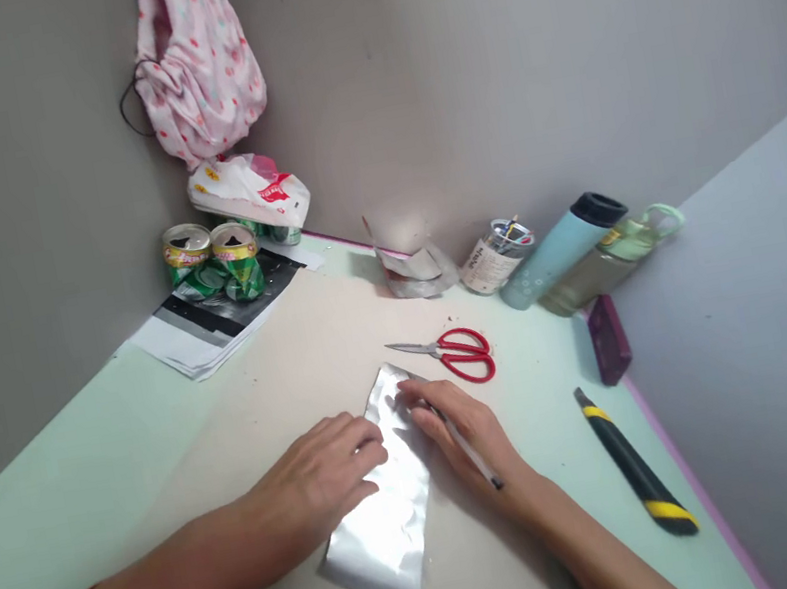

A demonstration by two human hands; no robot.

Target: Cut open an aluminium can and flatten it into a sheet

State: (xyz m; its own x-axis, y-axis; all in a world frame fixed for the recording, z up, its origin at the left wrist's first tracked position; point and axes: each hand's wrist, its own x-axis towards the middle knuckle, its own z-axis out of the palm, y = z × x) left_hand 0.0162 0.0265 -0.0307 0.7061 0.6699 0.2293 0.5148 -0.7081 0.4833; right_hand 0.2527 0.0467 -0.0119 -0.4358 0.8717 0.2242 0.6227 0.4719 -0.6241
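On a mint-green table [554, 449] (grey walls [475, 67] behind), silver sheet [388, 524].

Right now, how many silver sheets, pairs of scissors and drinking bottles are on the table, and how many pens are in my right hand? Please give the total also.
Silver sheet: 1
Red-handled scissors: 1
Blue tumbler and green-handled bottle: 2
Pen in your right hand: 1
Total: 5

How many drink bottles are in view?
2: a light-blue bottle at back right, and a green-lidded bottle beside it, partly hidden by it.
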